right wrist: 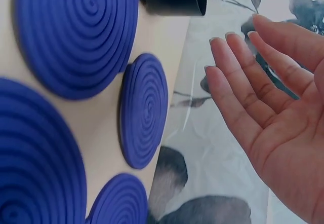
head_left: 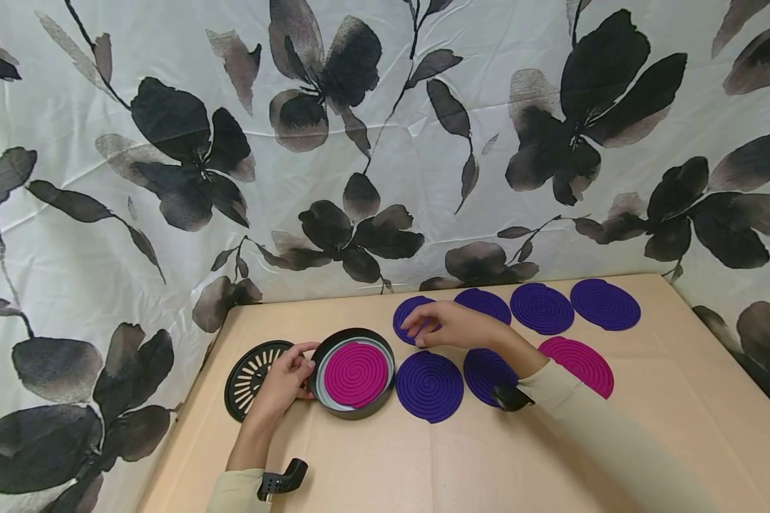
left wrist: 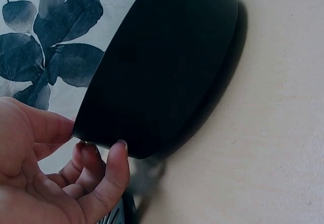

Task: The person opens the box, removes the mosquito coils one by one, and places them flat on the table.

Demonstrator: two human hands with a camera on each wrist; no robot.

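Observation:
My left hand (head_left: 285,381) grips the side of a round black tin (head_left: 359,414), its fingertips at the rim and outer wall in the left wrist view. Inside the tin lies a pink mosquito coil (head_left: 356,375) wound in a tight spiral. To the left, a black slotted lid (head_left: 250,377) is partly covered by that hand. My right hand (head_left: 452,324) hovers over the purple coils with relaxed fingers and nothing in its grasp. Below it, one purple coil (head_left: 406,317) is partly hidden; in the right wrist view the open palm (right wrist: 283,127) shows bare.
Several more purple coils lie flat, including a front one (head_left: 430,386) beside the tin and a back right one (head_left: 606,304). A second pink coil (head_left: 580,365) is partly behind the right sleeve. A flowered cloth (head_left: 359,142) hangs behind the table (head_left: 693,399).

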